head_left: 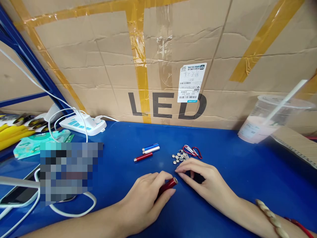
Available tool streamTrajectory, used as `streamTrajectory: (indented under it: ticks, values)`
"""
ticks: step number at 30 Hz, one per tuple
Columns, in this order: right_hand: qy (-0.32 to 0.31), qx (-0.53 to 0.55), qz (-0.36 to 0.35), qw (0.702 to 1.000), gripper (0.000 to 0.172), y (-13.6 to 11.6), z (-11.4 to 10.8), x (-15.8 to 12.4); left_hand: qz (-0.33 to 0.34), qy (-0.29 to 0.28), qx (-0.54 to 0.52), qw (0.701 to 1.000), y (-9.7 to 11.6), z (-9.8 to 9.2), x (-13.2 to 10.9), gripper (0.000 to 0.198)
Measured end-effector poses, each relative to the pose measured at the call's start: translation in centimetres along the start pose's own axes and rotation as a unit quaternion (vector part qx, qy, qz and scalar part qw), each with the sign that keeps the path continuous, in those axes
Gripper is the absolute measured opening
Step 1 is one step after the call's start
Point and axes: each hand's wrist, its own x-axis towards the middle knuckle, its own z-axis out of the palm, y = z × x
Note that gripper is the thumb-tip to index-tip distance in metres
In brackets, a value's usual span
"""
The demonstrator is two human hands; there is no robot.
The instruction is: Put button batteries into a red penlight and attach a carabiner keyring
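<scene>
My left hand [145, 198] is wrapped round a small red flashlight tube [170, 183], whose round end points up and right past my thumb and index finger. Just right of it, my right hand [203, 175] has thumb and index fingertips pinched together; whatever they may hold is too small to make out. Beyond those fingertips lie several silver button cells [177, 156] in a loose cluster. Red carabiners [192, 151] rest at the cluster's far right. Farther left are another red tube [143, 157], a silver tube [151, 150] and a blue tube [150, 147], side by side.
A large cardboard box [111, 66] walls off the back of the blue table [119, 138]. At right stands a plastic cup [262, 125] with a straw. White cables, a power strip [95, 127] and a phone [22, 191] occupy the left.
</scene>
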Motion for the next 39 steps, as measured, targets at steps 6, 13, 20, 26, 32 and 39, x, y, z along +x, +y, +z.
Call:
streamTrajectory:
  ticks: [6,13,20,26,32,39]
  values:
    - [0.001,-0.008,0.003,1.0,0.015,-0.12,0.0,0.25,0.001,0.004,0.001,1.0,-0.02,0.03,0.01,0.009]
    - [-0.001,-0.018,0.004,1.0,0.015,-0.22,0.02,0.28,-0.003,0.0,-0.001,1.0,-0.04,0.07,-0.01,0.009]
    - [0.007,-0.066,0.028,0.997,0.008,0.31,0.15,-0.03,-0.002,0.005,0.001,1.0,-0.07,0.11,0.0,0.009]
    - [-0.015,-0.05,0.039,0.998,0.01,0.58,0.08,-0.09,0.009,0.023,-0.014,1.0,-0.24,0.35,-0.03,0.008]
    - [-0.013,-0.051,0.054,0.997,0.008,0.47,0.02,0.0,0.021,0.032,-0.014,0.999,-0.41,0.49,0.01,0.008]
    - [-0.008,-0.046,0.06,0.997,0.007,0.41,-0.05,-0.06,0.03,0.043,-0.001,0.999,-0.47,0.54,0.1,0.01]
